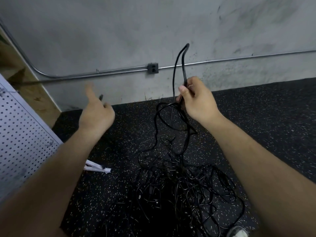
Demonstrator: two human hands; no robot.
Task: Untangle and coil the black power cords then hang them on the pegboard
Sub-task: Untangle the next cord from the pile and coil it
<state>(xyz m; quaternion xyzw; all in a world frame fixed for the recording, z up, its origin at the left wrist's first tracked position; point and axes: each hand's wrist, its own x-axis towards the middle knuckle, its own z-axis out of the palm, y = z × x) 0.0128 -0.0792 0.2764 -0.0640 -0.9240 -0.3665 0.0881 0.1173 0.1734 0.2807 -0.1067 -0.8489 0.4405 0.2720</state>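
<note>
Several black cords lie knotted in a heap on the speckled floor, near and right of centre. The right hand clenches a loop of one cord, raised above the heap, with strands trailing down into it. The left hand is blurred, with a dark tip beside its fingers; whether it grips anything cannot be told. Pulling upward now would likely tighten the knots below or drag the whole heap. The pegboard stands at the left.

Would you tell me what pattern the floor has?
The floor is black with pale speckles; head view.
</note>
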